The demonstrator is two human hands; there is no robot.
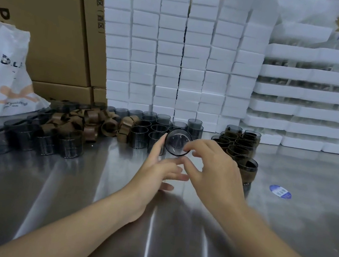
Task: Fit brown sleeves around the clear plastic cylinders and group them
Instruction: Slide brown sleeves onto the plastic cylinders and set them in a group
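1. Left grip holds the clear cylinder at the centre of the frame, thumb on its left side and fingers under it.
2. Right grip curls its fingers on the right rim of the same cylinder, whose open mouth faces the camera.
3. Loose brown sleeves lie in a pile at centre left on the counter, among bare cylinders.
4. Sleeved cylinders stand grouped at centre right, just behind the right grip.
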